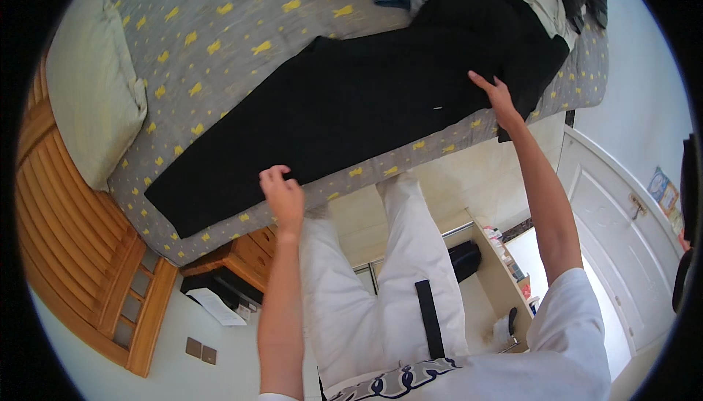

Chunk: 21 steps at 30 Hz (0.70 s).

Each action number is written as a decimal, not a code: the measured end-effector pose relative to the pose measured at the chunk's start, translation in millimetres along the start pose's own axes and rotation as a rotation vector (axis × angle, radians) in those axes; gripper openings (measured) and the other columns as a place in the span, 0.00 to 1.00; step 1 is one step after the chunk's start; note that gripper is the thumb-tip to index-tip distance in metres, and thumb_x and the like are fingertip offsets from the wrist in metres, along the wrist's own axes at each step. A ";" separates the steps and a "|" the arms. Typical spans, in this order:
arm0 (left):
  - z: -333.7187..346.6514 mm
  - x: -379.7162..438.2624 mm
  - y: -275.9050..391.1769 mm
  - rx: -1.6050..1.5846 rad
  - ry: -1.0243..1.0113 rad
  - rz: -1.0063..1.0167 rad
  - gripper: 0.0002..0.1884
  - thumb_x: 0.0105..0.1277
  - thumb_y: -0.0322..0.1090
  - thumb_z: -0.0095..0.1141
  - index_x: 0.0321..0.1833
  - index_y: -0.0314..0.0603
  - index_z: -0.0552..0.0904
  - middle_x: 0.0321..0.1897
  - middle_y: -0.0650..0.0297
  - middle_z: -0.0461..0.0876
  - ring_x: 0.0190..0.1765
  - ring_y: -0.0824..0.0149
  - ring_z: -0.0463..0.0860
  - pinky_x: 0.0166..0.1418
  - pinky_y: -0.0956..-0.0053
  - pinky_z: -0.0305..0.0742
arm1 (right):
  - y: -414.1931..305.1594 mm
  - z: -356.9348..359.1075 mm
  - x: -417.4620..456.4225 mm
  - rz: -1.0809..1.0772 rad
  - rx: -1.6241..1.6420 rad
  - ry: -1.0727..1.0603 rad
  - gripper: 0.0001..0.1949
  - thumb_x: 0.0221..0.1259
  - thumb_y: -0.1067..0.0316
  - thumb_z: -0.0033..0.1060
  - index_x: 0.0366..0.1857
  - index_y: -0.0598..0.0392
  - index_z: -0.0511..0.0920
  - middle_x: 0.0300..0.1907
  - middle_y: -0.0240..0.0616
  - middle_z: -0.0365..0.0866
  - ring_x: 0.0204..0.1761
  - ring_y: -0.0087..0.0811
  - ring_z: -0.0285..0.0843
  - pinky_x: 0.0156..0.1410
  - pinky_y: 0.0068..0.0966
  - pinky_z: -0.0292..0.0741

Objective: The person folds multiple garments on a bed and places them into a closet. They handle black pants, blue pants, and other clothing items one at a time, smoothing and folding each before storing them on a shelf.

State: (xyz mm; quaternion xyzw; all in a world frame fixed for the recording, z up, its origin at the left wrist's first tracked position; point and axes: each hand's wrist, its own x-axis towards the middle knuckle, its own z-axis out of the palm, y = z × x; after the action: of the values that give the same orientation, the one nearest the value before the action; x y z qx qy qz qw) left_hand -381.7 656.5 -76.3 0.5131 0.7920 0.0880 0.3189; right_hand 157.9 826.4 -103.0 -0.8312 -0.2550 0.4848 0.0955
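A black garment (340, 93), which looks like a pair of trousers folded lengthwise, lies flat across the bed and tapers towards the left. It bears a small white mark near its front edge. My left hand (283, 192) is at the front edge of the narrower part, its fingers curled; whether they pinch the cloth is not clear. Towards the wide end, my right hand (498, 99) rests against the cloth with thumb and fingers apart. Beyond it, the black cloth bunches up and meets other clothes.
The bed (219, 44) has a grey sheet with yellow figures. A pale pillow (93, 88) leans by the wooden headboard (71, 225). Clothes (538, 0) are heaped at the far right. Below stand a wooden nightstand (247, 250), an open-fronted cabinet (494, 296) and a white door (615, 220).
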 end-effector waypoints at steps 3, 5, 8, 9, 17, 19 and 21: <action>51.6 7.2 72.9 -0.205 0.032 0.052 0.16 0.66 0.17 0.54 0.55 0.37 0.81 0.55 0.53 0.78 0.60 0.47 0.82 0.65 0.57 0.78 | 8.8 0.9 -0.3 -0.084 -0.031 0.031 0.65 0.54 0.29 0.82 0.84 0.72 0.58 0.85 0.63 0.62 0.85 0.52 0.63 0.88 0.41 0.61; 62.8 16.8 122.5 -0.315 -0.030 0.101 0.17 0.66 0.17 0.54 0.56 0.37 0.81 0.54 0.52 0.80 0.59 0.48 0.82 0.65 0.57 0.78 | -16.2 -10.8 -29.6 -0.131 0.029 -0.111 0.59 0.55 0.32 0.83 0.79 0.74 0.67 0.77 0.63 0.72 0.79 0.50 0.72 0.84 0.39 0.67; 93.7 37.4 164.8 -0.221 -0.024 0.218 0.17 0.69 0.18 0.57 0.60 0.39 0.82 0.55 0.54 0.80 0.52 0.58 0.84 0.57 0.67 0.82 | -8.6 -28.8 -30.2 -0.268 -0.037 0.098 0.49 0.57 0.37 0.85 0.69 0.76 0.78 0.65 0.59 0.85 0.67 0.45 0.84 0.75 0.34 0.75; 103.7 45.0 173.0 -0.235 -0.044 0.189 0.17 0.70 0.18 0.58 0.59 0.39 0.82 0.54 0.55 0.80 0.50 0.59 0.83 0.56 0.67 0.81 | 2.2 -29.5 -27.9 -0.298 -0.089 0.226 0.46 0.58 0.39 0.85 0.65 0.76 0.81 0.61 0.57 0.88 0.62 0.43 0.87 0.72 0.33 0.78; 98.4 73.2 171.0 -0.607 -0.327 -0.090 0.13 0.78 0.26 0.56 0.62 0.43 0.83 0.54 0.63 0.86 0.50 0.68 0.84 0.55 0.71 0.79 | -54.6 -30.3 -100.3 -0.376 0.040 0.226 0.40 0.59 0.50 0.88 0.62 0.79 0.82 0.49 0.53 0.93 0.48 0.33 0.89 0.60 0.26 0.82; 87.3 67.3 149.8 -0.812 -0.343 -0.146 0.14 0.80 0.28 0.55 0.64 0.44 0.83 0.60 0.63 0.87 0.55 0.68 0.86 0.58 0.72 0.78 | -94.2 -5.1 -158.1 -0.433 0.026 0.278 0.38 0.59 0.53 0.89 0.63 0.78 0.82 0.48 0.53 0.93 0.48 0.33 0.89 0.61 0.27 0.82; 65.9 61.9 137.2 -0.847 -0.382 -0.186 0.15 0.82 0.32 0.52 0.67 0.44 0.82 0.65 0.62 0.86 0.61 0.67 0.86 0.61 0.72 0.77 | -131.5 30.1 -220.5 -0.391 -0.033 0.338 0.34 0.61 0.58 0.87 0.64 0.73 0.83 0.51 0.53 0.93 0.49 0.32 0.90 0.61 0.28 0.82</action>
State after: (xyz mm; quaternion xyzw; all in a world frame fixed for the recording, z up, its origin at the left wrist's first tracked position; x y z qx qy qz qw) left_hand -255.3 760.8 -89.4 0.2718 0.6563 0.2782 0.6465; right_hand 0.4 821.8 101.9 -0.8368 -0.3989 0.3072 0.2152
